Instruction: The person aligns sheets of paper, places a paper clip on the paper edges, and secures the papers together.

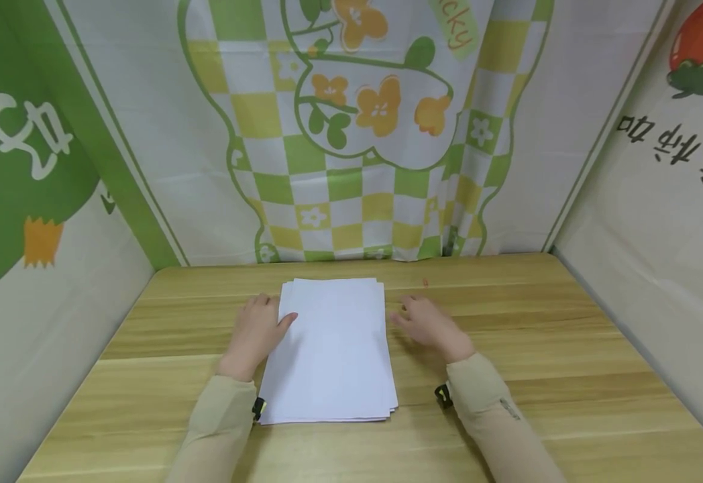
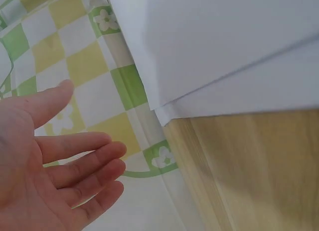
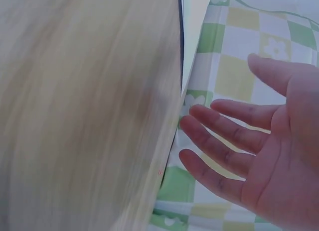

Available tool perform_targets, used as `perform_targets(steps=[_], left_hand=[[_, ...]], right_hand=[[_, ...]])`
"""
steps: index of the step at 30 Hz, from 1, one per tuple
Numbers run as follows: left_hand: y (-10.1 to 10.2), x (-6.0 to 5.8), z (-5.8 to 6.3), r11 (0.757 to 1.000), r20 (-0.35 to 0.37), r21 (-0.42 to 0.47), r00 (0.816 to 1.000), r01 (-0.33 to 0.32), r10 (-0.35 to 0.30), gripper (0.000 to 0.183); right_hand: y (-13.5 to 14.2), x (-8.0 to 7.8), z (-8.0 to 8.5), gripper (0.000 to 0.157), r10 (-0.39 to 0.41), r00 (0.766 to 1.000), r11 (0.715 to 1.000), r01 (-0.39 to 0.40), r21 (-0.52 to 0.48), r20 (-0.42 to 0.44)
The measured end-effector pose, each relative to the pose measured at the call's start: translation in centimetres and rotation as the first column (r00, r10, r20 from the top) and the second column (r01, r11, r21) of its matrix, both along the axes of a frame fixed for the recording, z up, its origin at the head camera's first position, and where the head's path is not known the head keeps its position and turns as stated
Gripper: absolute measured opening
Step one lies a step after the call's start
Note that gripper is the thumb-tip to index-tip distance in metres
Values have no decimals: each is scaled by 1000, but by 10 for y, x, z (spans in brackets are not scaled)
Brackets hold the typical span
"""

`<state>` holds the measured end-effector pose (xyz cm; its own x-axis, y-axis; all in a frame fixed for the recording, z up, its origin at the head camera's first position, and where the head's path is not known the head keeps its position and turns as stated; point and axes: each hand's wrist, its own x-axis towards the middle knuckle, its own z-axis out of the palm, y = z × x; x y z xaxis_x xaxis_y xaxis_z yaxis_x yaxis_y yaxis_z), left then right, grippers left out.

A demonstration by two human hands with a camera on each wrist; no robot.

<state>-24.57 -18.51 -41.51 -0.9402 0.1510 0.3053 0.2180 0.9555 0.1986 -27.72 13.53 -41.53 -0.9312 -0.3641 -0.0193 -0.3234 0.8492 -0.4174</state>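
Left hand (image 1: 257,329) and right hand (image 1: 426,323) were relaxed, well apart

The left thumb (image 2: 52,101) stood away from gently curved fingers. The right fingers (image 3: 217,143) were slightly bent and parted. Both forearms (image 1: 212,429) reached forward, angled inward.

The paper stack (image 1: 333,355) lies on the table (image 1: 545,335) between the left hand (image 1: 257,332) and the right hand (image 1: 430,327), with a cloth backdrop (image 1: 345,181) behind them all.
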Motion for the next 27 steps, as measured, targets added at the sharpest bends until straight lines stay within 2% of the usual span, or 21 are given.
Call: perform_targets(steps=[6,11,17,21,24,27], left_hand=[[1,-4,2,1000,81,0,996,-28,28,50],[4,-8,4,998,139,-28,989,-54,58,38],[5,-9,6,994,206,0,972,-112,110,33],[6,-9,8,992,241,-16,962,-128,128,36],[6,-10,8,990,280,-18,950,-140,140,37],[6,-12,7,990,344,-8,929,-144,138,38]], right_hand=[[-10,-4,0,48,-44,998,999,45,2,-35],[-17,-8,-3,36,-94,995,996,94,-5,-43],[-24,-11,-2,26,-159,986,987,160,-32,44],[-28,-10,-2,20,-195,976,980,198,-25,92],[-31,-9,-1,26,-201,973,979,205,-23,118],[-34,-8,-2,35,-209,964,976,215,-19,166]])
